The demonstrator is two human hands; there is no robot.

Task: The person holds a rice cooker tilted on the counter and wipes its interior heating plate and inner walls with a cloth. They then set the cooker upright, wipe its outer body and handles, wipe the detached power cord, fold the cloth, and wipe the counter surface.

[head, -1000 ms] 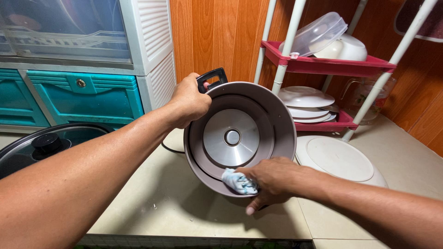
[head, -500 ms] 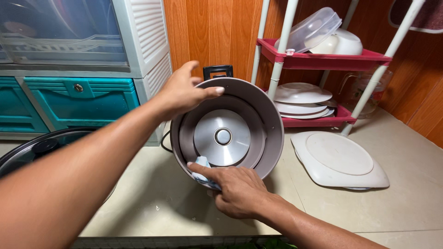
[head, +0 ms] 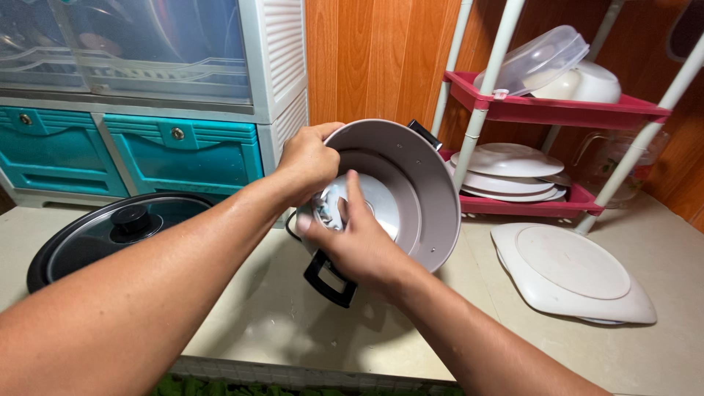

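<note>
A round grey cooker pot (head: 422, 198) with black side handles is tipped on its side above the counter, its inside facing me. My left hand (head: 308, 161) grips the pot's upper left rim. Inside the pot's mouth, my right hand (head: 352, 238) presses a crumpled pale cloth (head: 328, 207) against the shiny round plate at the bottom. One black handle (head: 328, 279) shows below my right hand, the other at the pot's top right.
A black pan with a glass lid (head: 110, 235) sits at the left of the beige counter (head: 264, 323). A white square lid (head: 572, 275) lies at right. Behind are a red rack (head: 557, 110) with white plates and bowls, and a teal-drawered cabinet (head: 183, 150).
The pot has been turned, so one handle now points down and the other up right. My left hand shifted along the rim to the left. My right hand moved up inside with the cloth.
</note>
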